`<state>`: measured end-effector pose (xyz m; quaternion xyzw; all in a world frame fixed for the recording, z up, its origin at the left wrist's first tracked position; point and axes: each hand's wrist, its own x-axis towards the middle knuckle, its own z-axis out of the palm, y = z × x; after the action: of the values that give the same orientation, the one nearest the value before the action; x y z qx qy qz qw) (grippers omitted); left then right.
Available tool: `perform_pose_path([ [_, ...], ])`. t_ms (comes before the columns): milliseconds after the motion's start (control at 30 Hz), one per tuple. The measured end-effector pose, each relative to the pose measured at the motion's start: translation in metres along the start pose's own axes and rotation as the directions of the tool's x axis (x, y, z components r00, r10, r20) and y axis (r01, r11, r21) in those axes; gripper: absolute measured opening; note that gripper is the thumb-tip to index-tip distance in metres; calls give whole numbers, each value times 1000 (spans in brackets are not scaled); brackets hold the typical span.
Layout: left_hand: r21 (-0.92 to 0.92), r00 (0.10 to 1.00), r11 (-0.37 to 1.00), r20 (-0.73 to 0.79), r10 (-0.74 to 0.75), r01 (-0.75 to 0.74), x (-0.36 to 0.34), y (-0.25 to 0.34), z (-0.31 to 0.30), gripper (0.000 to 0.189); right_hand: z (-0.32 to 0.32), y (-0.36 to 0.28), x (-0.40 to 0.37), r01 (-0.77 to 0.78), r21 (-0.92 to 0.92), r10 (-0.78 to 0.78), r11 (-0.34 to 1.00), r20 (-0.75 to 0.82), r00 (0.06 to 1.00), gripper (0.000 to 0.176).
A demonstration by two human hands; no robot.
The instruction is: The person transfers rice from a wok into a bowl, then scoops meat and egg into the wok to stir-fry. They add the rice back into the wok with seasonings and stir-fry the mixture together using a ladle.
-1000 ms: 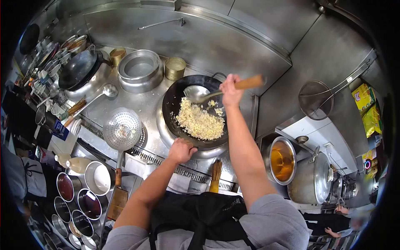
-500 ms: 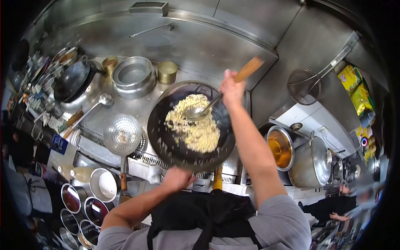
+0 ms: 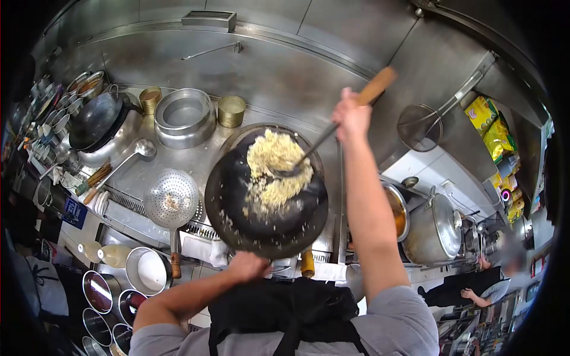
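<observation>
A dark wok [image 3: 228, 204] fills the middle of the view, tilted with its near rim raised. Fried rice [image 3: 276, 172], pale yellow, lies mostly toward its far side, with loose grains on the near wall. My left hand [image 3: 248, 267] is closed at the wok's near edge; the exact grip is partly hidden. Above the right side of the wok, my right hand [image 3: 352, 115] wraps round the shaft of a wooden-handled ladle [image 3: 320, 142]. Its bowl sits in the rice, partly covered.
Left of the wok lie a perforated strainer [image 3: 171, 199] and another ladle [image 3: 144, 147]. Metal pots [image 3: 185, 118] stand behind. A lidded pot [image 3: 432, 231] and a basin [image 3: 396, 207] are at right. Several containers [image 3: 145, 270] stand lower left. Another person [image 3: 469, 288] is at right.
My right hand and the ladle have moved up and right. The wok has tipped, its near side higher, and the rice has gathered toward the far side.
</observation>
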<state>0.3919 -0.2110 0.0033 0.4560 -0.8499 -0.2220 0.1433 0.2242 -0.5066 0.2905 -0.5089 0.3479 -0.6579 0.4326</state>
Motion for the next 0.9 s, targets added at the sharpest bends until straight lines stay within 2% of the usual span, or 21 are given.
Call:
perform_pose_path([
  [33, 39, 940, 988, -303, 155, -150, 1, 9, -12, 29, -2, -31, 5, 19, 22, -19, 1000, 26, 999, 24],
  [100, 67, 982, 996, -185, -41, 54, 37, 30, -70, 29, -9, -30, -12, -13, 36, 11, 999, 42, 999, 25],
  [133, -20, 953, 998, -298, -62, 59, 62, 18, -74, 30, -8, -21, -17, 13, -26, -13, 1000, 2, 1000, 26],
  [167, -30, 952, 997, -296, -77, 72, 79, 11, -91, 33, -4, -14, -18, 52, -85, -55, 995, -33, 998, 27],
  [233, -28, 929, 996, -360, -89, 84, 102, -25, -55, 33, 10, 66, -42, -64, -181, 31, 981, -178, 984, 26],
  [267, -21, 912, 997, -401, -79, 77, 100, -34, -30, 33, 3, 107, -45, -79, 19, 80, 997, -115, 990, 25],
  [300, 20, 950, 993, -292, -108, 119, 89, -32, -13, 32, -6, 123, -42, -8, 73, 17, 997, -119, 993, 27],
  [333, 77, 974, 986, -180, -135, 151, 75, -33, -1, 31, -9, 115, -36, -2, 77, 11, 997, -121, 993, 27],
  [367, 15, 985, 997, -153, -76, 79, 51, -21, -9, 29, -14, 95, -26, -7, 91, 16, 996, -99, 995, 26],
  [400, 58, 998, 997, -52, -46, 49, 37, -16, -8, 28, -17, 72, -16, -13, 102, 21, 995, -76, 997, 24],
  [467, -2, 996, 999, -79, -39, 39, 33, -2, -34, 28, -20, 42, 6, -126, -11, 126, 992, -28, 992, 26],
  [533, -43, 986, 992, -117, -120, 116, 63, -17, -55, 29, -13, 22, 9, -109, -105, 103, 989, -58, 993, 26],
  [567, -90, 978, 991, -171, -118, 103, 80, -33, -60, 30, -10, 25, 5, -111, -108, 104, 988, -62, 993, 26],
  [600, -140, 967, 986, -224, -117, 87, 96, -49, -59, 31, -8, 27, -3, -50, -115, 41, 992, -76, 996, 27],
  [667, -64, 978, 995, -189, -87, 76, 122, -68, -49, 31, -5, 46, -25, 53, -124, -65, 991, -100, 993, 31],
  [700, -70, 979, 995, -188, -80, 67, 129, -74, -44, 31, -15, 92, -24, 89, -260, -127, 962, -136, 982, 30],
  [733, -93, 979, 992, -177, -100, 84, 132, -77, -37, 31, -16, 130, -39, 59, -204, -92, 977, -154, 984, 29],
  [767, -109, 980, 989, -161, -118, 101, 133, -81, -31, 31, -8, 138, -48, 56, -179, -82, 982, -143, 986, 28],
  [800, -104, 981, 990, -157, -111, 96, 137, -86, -27, 31, -2, 138, -44, 48, -177, -60, 983, -63, 996, 26],
  [900, -84, 978, 993, -184, -94, 80, 139, -93, -16, 30, 25, 100, -50, -7, -228, 1, 974, -24, 1000, 27],
])
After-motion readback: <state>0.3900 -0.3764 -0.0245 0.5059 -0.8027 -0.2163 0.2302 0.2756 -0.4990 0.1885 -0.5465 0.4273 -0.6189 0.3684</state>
